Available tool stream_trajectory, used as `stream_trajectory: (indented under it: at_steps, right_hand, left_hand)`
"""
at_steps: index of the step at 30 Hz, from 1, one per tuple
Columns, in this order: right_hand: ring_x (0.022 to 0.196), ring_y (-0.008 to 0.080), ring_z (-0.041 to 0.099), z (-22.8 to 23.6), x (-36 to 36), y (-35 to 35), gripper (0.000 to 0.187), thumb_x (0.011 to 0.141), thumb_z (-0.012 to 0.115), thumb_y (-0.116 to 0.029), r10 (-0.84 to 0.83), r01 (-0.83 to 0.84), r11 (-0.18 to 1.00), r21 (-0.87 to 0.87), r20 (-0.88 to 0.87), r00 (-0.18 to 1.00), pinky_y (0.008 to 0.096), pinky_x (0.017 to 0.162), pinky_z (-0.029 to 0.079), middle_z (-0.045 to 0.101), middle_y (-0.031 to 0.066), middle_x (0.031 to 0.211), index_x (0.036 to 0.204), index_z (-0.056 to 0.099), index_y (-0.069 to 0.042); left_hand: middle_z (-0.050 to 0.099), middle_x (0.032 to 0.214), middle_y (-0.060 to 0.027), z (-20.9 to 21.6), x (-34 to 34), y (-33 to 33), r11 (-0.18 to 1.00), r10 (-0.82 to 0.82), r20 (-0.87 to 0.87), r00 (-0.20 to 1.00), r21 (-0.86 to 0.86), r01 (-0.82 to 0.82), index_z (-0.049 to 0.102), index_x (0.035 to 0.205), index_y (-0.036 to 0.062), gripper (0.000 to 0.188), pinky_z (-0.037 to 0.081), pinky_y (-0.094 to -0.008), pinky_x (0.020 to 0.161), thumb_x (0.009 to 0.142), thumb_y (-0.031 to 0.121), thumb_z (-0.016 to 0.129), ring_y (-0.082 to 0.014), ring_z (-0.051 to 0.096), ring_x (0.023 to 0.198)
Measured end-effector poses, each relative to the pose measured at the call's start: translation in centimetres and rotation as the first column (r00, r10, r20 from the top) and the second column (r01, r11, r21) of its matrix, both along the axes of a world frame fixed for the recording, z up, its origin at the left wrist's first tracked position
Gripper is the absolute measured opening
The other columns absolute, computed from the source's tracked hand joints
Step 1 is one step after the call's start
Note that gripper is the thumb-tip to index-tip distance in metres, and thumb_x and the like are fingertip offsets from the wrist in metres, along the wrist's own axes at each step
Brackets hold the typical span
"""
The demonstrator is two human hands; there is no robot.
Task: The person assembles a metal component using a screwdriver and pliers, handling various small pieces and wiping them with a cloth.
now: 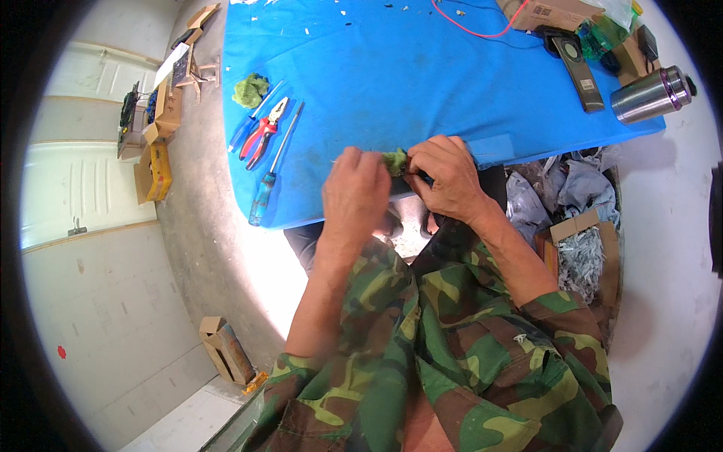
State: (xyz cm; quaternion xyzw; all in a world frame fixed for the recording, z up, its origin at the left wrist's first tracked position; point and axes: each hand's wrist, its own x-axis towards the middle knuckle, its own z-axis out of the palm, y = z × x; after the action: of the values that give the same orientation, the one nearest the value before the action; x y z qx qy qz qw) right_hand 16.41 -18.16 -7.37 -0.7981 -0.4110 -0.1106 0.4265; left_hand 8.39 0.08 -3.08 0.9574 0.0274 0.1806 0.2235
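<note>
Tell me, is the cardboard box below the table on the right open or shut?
Open: inside the cardboard box, pale shreds show uncovered.

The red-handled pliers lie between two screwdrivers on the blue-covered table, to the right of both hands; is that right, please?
Not quite: the head view shows the red-handled pliers to the left of both the left hand and the right hand; the rest stands.

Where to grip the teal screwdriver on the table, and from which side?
By the thick teal handle, probably from the right and near side: it points toward the person, the thin metal shaft points away, and red-handled pliers lie left.
</note>
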Motion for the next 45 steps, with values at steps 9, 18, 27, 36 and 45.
stream_trajectory:
  at_steps: [9,18,27,36,45]
  right_hand:
    - [0.088,0.0267,0.063,0.3,-0.5,0.3,0.020,0.082,0.078,-0.009,-0.022,0.022,1.000,-0.007,-0.067,0.997,0.0430,0.083,0.042,0.066,0.0021,0.086,0.093,0.061,-0.013]
    - [0.088,0.0276,0.066,-0.1,-0.4,0.4,0.023,0.079,0.079,-0.007,-0.059,0.059,0.998,0.006,-0.008,0.998,0.0439,0.083,0.045,0.068,0.0024,0.086,0.097,0.065,-0.012]
    - [0.087,0.0264,0.066,-0.6,-0.3,0.3,0.014,0.078,0.080,-0.008,-0.027,0.030,0.999,0.038,-0.068,0.997,0.0416,0.082,0.045,0.070,0.0011,0.085,0.085,0.069,-0.014]
    - [0.085,0.0253,0.066,-0.5,-0.2,0.4,0.013,0.080,0.079,-0.007,-0.028,0.033,0.998,0.049,-0.085,0.996,0.0406,0.081,0.044,0.070,0.0005,0.083,0.085,0.070,-0.014]
    - [0.087,0.0275,0.066,-0.6,-0.3,0.5,0.014,0.079,0.079,-0.006,-0.051,0.053,0.998,0.029,-0.052,0.997,0.0420,0.081,0.045,0.071,0.0019,0.085,0.087,0.070,-0.013]
  left_hand:
    - [0.070,0.094,-0.0172,0.3,-1.3,3.8,0.987,0.124,-0.074,0.989,-0.097,-0.131,0.077,0.103,0.0011,0.013,0.056,-0.0430,0.073,0.091,0.004,0.073,-0.0351,0.071,0.082]
    - [0.067,0.091,-0.0157,1.0,-0.6,-0.3,0.999,0.006,0.041,0.999,-0.031,-0.005,0.074,0.099,0.0026,0.009,0.055,-0.0458,0.072,0.091,0.005,0.074,-0.0371,0.068,0.082]
    - [0.066,0.095,-0.0183,0.0,-1.0,1.9,0.997,0.024,-0.009,1.000,0.071,-0.024,0.072,0.101,0.0009,0.011,0.055,-0.0487,0.075,0.091,0.004,0.073,-0.0407,0.067,0.087]
    - [0.070,0.095,-0.0176,-0.2,-0.9,4.7,0.979,0.204,0.005,0.979,-0.030,-0.204,0.075,0.103,0.0025,0.011,0.055,-0.0455,0.074,0.093,0.007,0.074,-0.0380,0.070,0.086]
    - [0.068,0.096,-0.0151,-0.1,-1.1,-1.5,0.999,-0.011,0.009,1.000,-0.038,0.011,0.073,0.101,0.0034,0.011,0.056,-0.0465,0.074,0.090,0.005,0.075,-0.0369,0.069,0.087]
